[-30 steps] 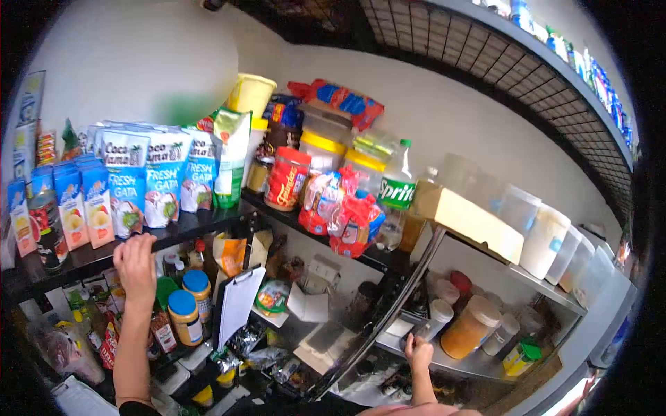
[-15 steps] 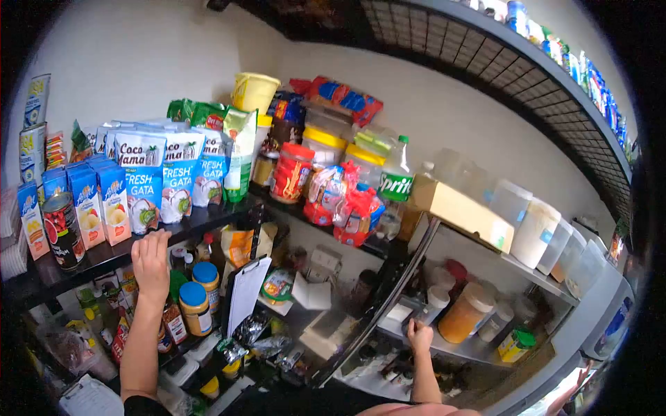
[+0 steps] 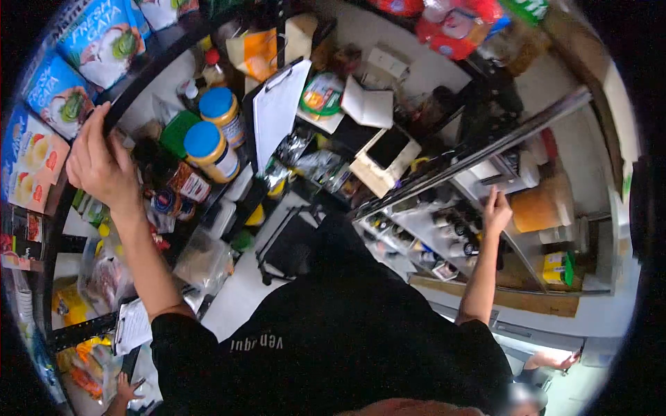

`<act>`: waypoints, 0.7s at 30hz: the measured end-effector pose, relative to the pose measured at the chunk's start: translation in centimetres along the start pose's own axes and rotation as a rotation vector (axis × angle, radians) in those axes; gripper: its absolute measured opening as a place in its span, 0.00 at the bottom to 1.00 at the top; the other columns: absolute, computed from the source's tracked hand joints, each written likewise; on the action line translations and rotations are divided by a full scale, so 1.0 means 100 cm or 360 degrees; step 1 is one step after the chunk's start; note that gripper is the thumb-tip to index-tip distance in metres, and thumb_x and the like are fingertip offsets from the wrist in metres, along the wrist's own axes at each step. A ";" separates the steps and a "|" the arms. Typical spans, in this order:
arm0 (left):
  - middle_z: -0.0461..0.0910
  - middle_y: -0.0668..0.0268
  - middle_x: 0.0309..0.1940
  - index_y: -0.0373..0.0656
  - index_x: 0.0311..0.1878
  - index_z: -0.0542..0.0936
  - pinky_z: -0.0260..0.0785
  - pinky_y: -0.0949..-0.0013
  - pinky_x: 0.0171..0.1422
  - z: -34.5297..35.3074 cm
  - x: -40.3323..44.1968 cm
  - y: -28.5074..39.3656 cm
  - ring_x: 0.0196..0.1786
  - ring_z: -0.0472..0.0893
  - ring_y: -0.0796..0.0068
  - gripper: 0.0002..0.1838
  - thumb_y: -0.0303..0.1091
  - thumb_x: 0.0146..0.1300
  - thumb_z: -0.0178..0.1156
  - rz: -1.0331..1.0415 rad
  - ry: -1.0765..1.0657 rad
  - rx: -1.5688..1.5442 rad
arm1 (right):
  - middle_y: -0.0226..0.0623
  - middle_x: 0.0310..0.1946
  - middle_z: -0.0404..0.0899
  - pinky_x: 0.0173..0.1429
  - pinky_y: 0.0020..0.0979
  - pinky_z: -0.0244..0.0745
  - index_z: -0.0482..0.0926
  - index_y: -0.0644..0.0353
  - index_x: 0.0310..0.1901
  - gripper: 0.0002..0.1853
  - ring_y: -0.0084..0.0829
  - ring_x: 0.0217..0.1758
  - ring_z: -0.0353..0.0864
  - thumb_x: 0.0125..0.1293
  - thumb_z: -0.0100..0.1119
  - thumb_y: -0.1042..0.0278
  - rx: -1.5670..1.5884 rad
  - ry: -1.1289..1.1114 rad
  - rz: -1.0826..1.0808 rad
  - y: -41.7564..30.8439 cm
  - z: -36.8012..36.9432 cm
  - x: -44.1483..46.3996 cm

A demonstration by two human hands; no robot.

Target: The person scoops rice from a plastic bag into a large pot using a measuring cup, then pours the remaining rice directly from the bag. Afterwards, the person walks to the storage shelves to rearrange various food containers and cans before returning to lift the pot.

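Note:
My left hand [image 3: 104, 163] is raised at the dark edge of the upper left shelf, fingers apart and touching the edge. Beside its fingertips stands a blue coconut milk pouch [image 3: 61, 96], with juice cartons [image 3: 36, 163] to the left. Below and right of it are jars with blue lids [image 3: 211, 151]. On the right, my right hand [image 3: 496, 210] is at a lower shelf, fingers bent together against a dark flat thing [image 3: 503, 173] I cannot make out. A tub of orange contents [image 3: 541, 206] stands close beside that hand.
A clipboard [image 3: 277, 114] hangs from the middle post. An open box [image 3: 385, 163] and a notebook [image 3: 368, 104] lie on the middle shelf. Lower right shelves hold small bottles [image 3: 451, 232]. Another person's hand [image 3: 125, 392] shows bottom left; another person's arm [image 3: 551, 360] bottom right.
The view has tipped down, bringing my torso and the floor into sight. My left hand stays at the shelf edge, its fingers now more spread. My right hand remains by the lower right shelf.

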State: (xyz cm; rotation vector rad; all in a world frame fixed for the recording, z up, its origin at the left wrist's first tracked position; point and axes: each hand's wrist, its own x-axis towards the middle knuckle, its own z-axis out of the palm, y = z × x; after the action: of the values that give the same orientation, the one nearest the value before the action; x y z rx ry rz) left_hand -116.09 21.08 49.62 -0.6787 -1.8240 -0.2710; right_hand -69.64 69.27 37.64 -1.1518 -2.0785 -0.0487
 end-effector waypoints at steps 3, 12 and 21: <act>0.82 0.72 0.45 0.53 0.51 0.81 0.63 0.69 0.52 0.003 0.000 -0.001 0.45 0.79 0.73 0.21 0.26 0.51 0.60 0.0014 0.0052 0.0027 | 0.50 0.16 0.72 0.25 0.39 0.65 0.76 0.67 0.24 0.23 0.41 0.17 0.72 0.68 0.51 0.54 -0.0061 0.0053 -0.0079 0.011 0.009 0.000; 0.83 0.67 0.43 0.45 0.47 0.82 0.68 0.68 0.48 0.011 0.003 -0.011 0.43 0.81 0.69 0.14 0.27 0.55 0.61 0.0181 0.0097 0.0067 | 0.51 0.16 0.67 0.24 0.39 0.61 0.75 0.65 0.26 0.21 0.45 0.17 0.66 0.70 0.47 0.57 -0.0180 0.0022 -0.0156 0.026 0.011 0.000; 0.83 0.62 0.42 0.38 0.44 0.81 0.70 0.69 0.49 0.017 -0.001 -0.005 0.43 0.82 0.66 0.10 0.26 0.60 0.59 0.0130 0.0164 0.0158 | 0.50 0.15 0.64 0.24 0.40 0.59 0.68 0.66 0.21 0.21 0.43 0.17 0.60 0.69 0.50 0.60 -0.0305 0.0028 0.0062 0.023 0.015 0.001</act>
State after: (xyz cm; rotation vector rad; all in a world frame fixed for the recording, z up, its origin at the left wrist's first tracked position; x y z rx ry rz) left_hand -117.70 21.45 49.01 -0.6568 -1.6959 -0.1573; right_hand -68.86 71.26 35.98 -1.3009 -2.0699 -0.2430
